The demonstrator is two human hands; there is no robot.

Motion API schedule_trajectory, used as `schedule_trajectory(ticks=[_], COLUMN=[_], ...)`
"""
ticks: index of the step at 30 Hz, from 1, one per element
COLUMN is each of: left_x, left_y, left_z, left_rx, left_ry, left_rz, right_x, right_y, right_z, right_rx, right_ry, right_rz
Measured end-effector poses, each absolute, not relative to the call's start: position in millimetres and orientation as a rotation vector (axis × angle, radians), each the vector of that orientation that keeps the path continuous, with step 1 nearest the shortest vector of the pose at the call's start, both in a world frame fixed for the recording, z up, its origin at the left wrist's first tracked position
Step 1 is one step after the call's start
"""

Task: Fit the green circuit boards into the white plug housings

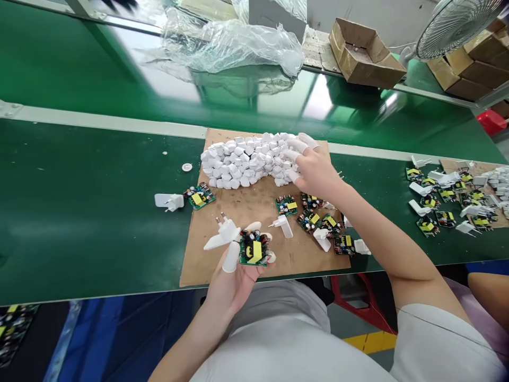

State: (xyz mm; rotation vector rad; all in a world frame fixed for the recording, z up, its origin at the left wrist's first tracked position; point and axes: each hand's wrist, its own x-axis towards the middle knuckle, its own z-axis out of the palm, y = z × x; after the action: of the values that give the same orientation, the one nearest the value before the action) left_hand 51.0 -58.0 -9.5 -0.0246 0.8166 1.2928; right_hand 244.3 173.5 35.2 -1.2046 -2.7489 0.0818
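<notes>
My left hand (pixel 231 284), with white finger cots on, is closed around a circuit board (pixel 253 249) with a yellow-wrapped transformer. A white plug housing (pixel 227 231) with two pins sits beside that board, over my fingers. My right hand (pixel 317 168), also in finger cots, reaches to the right end of a heap of small white pieces (pixel 238 162). Its fingers are apart on the heap, and no piece shows as gripped. Below the heap lie a loose circuit board (pixel 286 205) and a white plug housing (pixel 282 226).
Brown cardboard (pixel 199 265) covers the bench under the heap. More boards with plugs (pixel 328 225) lie at its right, and one board (pixel 201 196) at its left edge. Farther right is another group of boards (pixel 447 193). An open carton (pixel 363 53) and fan (pixel 457 26) stand behind.
</notes>
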Motion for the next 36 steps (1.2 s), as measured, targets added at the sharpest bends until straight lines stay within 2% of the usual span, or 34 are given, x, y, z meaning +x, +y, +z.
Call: schedule_trajectory(ticks=[6,11,19,23,36], left_x=[54.3,61.7,59.2,56.8,50.4], left_y=[-50.9,-47.1,-46.3,-40.4,-48.6], left_z=[-17.6,-24.6,-11.9,-0.4,-12.4], left_rx=[-0.042,0.0,0.006,0.046,0.002], left_ry=[0.78,0.815,0.845,0.814,0.809], left_rz=[1.273,1.279,1.268,1.175,1.213], right_x=[285.9,282.5,292.9,299.0,285.3], right_y=[170.0,168.2,162.1,159.7,177.6], right_z=[17.8,5.7,-1.5,4.7,29.5], right_rx=[-1.266,-1.224,-1.036,-1.129,-1.1], right_ry=[-2.738,-2.779,-2.842,-2.831,-2.975], right_rz=[0.041,-0.14,-0.162,-0.214,0.08])
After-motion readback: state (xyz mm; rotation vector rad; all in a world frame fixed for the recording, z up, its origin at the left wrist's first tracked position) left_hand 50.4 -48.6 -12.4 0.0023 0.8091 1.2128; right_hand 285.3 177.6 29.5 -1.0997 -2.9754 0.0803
